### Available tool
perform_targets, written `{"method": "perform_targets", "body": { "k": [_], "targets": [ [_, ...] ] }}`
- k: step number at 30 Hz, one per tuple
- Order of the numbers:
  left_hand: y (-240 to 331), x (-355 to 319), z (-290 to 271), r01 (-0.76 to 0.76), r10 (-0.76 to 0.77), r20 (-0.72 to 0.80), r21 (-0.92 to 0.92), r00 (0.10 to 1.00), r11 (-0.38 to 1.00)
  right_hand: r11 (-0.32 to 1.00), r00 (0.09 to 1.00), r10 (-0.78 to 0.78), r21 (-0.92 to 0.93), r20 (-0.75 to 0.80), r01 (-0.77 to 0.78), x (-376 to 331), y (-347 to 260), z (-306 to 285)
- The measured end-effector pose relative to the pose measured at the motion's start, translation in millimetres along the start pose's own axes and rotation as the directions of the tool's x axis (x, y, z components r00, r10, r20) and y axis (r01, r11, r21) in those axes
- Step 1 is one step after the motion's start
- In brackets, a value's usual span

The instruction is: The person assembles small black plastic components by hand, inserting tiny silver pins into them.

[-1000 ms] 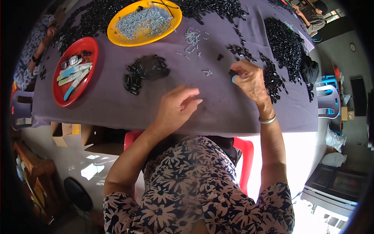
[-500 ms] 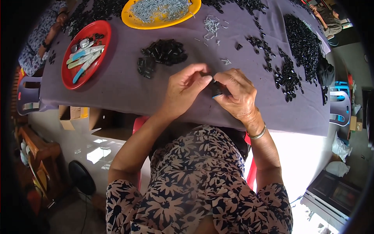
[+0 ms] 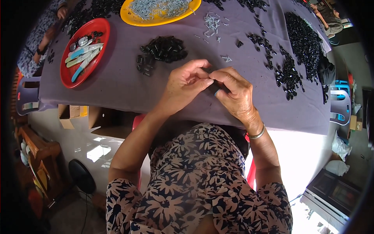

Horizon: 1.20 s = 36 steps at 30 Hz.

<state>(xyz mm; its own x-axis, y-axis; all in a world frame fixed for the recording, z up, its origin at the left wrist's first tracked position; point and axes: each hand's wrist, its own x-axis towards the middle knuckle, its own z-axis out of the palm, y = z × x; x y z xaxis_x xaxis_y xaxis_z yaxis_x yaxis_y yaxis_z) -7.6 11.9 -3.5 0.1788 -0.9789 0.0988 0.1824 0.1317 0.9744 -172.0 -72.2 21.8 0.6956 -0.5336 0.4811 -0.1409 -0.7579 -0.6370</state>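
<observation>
Black and small, the piece [image 3: 214, 83] is between the two hands, above the near middle of the tabletop [image 3: 117, 85]. For such fingertip work it is probably best that one grip holds it steady while the other makes only little moves, with light pressure, since so small a thing could slip. Fingers cover most of it, so its full shape I cannot tell; it looks dark. The right grip [image 3: 237, 95] seems pinched on it; the left grip [image 3: 186, 84] has its thumb and fingertips close beside, but whether they clamp it I cannot tell. Farther out, thin metal pins [image 3: 226, 59] lie just beyond the right grip, and glossy black parts [image 3: 167, 49] lie heaped to the far left of the hands.
</observation>
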Motion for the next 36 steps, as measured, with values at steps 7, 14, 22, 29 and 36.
{"method": "perform_targets", "body": {
  "k": [7,14,22,29,36],
  "targets": [
    [1.9,-1.1,1.7,0.004,-0.004,-0.011,0.046,1.000,0.999,0.990,0.997,-0.074,-0.121,-0.005,0.073,-1.3,-0.3,1.1],
    [1.6,0.6,-2.7,0.015,-0.015,0.024,0.031,1.000,0.999,0.994,0.997,0.058,0.091,0.043,-0.062,-2.2,1.8,-2.1],
    [2.7,3.8,-2.5,0.041,-0.044,0.060,0.055,0.997,0.998,0.998,0.998,0.037,0.059,0.041,-0.039,-1.6,2.1,-3.1],
    [-0.9,-2.2,4.5,-0.165,0.182,-0.016,0.348,0.983,0.923,0.963,0.993,0.099,-0.257,0.066,-0.079,0.5,20.9,-24.7],
    [1.9,-0.6,7.3,-0.182,0.190,0.020,0.407,0.982,0.895,0.879,0.949,0.310,-0.360,-0.065,-0.312,-3.3,63.7,-76.3]
  ]
}}
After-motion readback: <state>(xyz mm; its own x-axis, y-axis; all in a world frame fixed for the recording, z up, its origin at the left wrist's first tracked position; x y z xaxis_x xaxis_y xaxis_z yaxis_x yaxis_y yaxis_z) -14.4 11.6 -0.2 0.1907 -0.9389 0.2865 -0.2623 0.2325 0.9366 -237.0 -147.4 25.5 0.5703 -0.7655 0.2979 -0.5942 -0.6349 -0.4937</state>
